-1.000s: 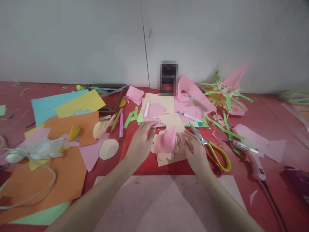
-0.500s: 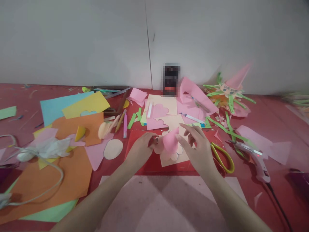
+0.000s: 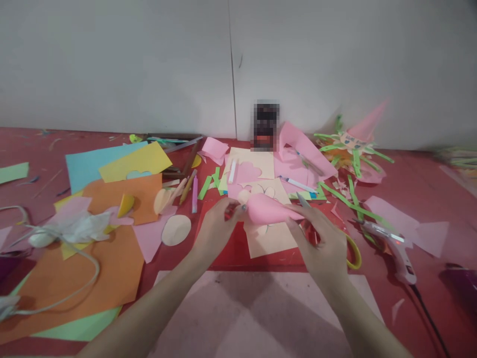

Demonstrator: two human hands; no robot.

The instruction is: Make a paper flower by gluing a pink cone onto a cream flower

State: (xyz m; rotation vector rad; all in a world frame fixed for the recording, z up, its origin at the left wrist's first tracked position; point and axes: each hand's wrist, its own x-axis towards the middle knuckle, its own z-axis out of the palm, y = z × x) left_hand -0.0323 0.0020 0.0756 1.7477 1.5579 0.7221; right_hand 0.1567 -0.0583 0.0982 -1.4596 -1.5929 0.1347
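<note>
right hand [image 3: 323, 244] pinches pink cone [image 3: 267, 211] near its tip, seemingly positioning it; left hand [image 3: 218, 221] grip unclear; next needs light pressure.

Scissors [image 3: 357, 254] are mostly hidden by the right hand [image 3: 326, 243], and whether the pink paper cone [image 3: 266, 210] is actually touched by the left hand [image 3: 219, 221] can't be told. The dark thing [image 3: 265, 127] by the wall [image 3: 149, 64] is pixelated beyond recognition; the glue gun cord [image 3: 428, 312] gets chopped off by the bottom edge.
</note>
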